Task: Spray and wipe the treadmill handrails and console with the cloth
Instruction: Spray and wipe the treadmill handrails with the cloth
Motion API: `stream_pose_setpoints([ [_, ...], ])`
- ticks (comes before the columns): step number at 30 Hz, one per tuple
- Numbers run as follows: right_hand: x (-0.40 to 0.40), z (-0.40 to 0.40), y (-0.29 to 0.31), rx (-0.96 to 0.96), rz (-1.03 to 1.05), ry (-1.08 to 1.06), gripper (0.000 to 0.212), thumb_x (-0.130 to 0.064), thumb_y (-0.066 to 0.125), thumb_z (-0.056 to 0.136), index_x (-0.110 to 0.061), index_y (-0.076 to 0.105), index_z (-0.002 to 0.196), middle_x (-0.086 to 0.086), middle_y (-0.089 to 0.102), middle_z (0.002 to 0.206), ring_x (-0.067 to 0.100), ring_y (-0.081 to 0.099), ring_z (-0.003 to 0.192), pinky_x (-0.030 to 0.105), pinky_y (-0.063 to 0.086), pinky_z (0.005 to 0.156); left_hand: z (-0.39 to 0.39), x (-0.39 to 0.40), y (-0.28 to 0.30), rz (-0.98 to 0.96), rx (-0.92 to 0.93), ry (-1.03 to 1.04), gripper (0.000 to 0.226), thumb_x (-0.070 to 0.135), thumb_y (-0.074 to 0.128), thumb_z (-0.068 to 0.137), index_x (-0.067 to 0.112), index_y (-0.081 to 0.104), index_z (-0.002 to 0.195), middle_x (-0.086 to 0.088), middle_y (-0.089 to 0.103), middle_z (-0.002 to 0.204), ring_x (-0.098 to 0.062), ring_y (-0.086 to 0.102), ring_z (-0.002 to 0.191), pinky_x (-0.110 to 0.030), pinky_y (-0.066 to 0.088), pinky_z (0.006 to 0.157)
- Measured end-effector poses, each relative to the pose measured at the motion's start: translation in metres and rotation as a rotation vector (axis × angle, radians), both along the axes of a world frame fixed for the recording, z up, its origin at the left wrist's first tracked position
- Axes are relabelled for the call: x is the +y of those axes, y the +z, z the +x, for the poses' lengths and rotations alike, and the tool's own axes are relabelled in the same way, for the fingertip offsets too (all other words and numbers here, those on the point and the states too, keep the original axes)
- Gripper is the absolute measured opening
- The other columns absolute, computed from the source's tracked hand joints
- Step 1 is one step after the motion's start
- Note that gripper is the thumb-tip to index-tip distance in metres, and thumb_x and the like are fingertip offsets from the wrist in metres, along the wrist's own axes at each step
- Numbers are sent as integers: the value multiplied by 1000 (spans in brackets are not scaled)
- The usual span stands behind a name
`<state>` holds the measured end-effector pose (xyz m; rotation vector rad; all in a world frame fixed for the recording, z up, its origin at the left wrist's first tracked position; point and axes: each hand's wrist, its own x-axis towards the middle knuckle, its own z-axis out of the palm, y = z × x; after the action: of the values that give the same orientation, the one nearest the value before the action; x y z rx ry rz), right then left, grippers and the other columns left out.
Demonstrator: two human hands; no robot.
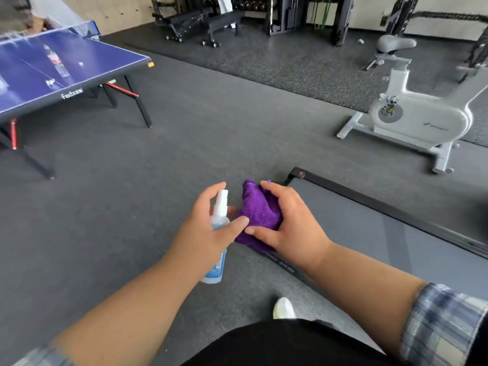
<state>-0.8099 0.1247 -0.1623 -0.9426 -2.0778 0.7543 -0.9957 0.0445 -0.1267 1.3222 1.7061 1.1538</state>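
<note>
Two hands meet above the treadmill deck (369,220): left hand (206,228), fingers curled, grips a spray bottle (219,223); right hand (290,223) clutches a bunched purple cloth (257,210).

I see my operator's two bare forearms, each with a blue, grey and white plaid sleeve (443,326) pushed up near the elbow, black trousers (290,344) below, and one white shoe (284,309) with a rounded toe showing between them

Floor: dark grey speckled rubber floor (184,143) | left: blue folding table-tennis table (52,67) | right: white exercise bike (420,114) | back: black weight benches (200,25)
</note>
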Motion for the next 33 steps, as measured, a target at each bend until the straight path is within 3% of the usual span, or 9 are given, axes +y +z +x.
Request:
stream_pose_setpoints([
  [3,39,-33,-2,-29,-15,58,89,-60,76,74,-24,40,146,-10,49,134,11,45,129,30,36,111,-22,53,-1,10,21,-33,63,37,81,77,72,42,112,33,64,94,-2,70,73,-20,54,66],
  [6,93,-60,-14,31,-97,108,81,-63,64,83,-28,34,149,-14,44,139,5,42,132,24,33,111,-50,112,-4,-12,88,-3,65,28,76,82,74,41,113,25,63,104,-3,68,81,-25,53,72],
  [10,190,-98,-19,383,-697,50,86,-60,71,74,-44,28,147,-14,45,144,1,53,124,27,45,106,-93,196,-2,7,69,35,69,20,74,84,74,42,112,35,56,104,-8,68,69,-23,56,66],
  [13,264,-124,-24,412,-1152,191,92,-56,73,74,-26,34,152,3,54,144,19,55,129,46,38,114,-124,252,8,-41,91,45,67,22,73,83,73,43,114,29,61,95,-10,67,70,-33,58,73],
  [16,322,-155,-13,342,-1365,430,88,-59,77,71,-8,54,138,14,62,135,30,58,126,45,43,109,-161,305,10,-53,88,69,66,20,73,84,72,43,113,23,62,92,-11,67,67,-32,58,71],
  [23,431,-233,-18,634,-1283,153,35,-22,72,80,-10,70,113,20,72,112,32,72,96,39,59,76,-230,418,-8,-80,58,139,62,31,72,79,73,41,113,12,64,100,-9,69,67,-25,53,67],
  [25,460,-253,-23,650,-1262,133,35,-19,74,81,-9,70,114,21,71,114,34,71,100,41,59,78,-255,455,-18,-98,72,121,62,29,72,83,74,40,111,8,65,95,-7,68,65,-19,49,63],
  [30,544,-306,-41,520,-1131,54,42,-23,76,81,-14,65,120,16,72,115,33,69,107,40,58,87,-325,559,-34,-121,92,-10,59,36,71,81,74,38,112,18,62,105,-12,68,78,-31,52,74],
  [33,594,-351,-44,206,-857,-240,63,-39,87,72,-27,56,126,-1,72,113,17,69,104,39,53,97,-372,628,-39,-154,89,-148,61,27,72,85,73,39,110,11,64,98,-12,68,72,-32,56,71],
])
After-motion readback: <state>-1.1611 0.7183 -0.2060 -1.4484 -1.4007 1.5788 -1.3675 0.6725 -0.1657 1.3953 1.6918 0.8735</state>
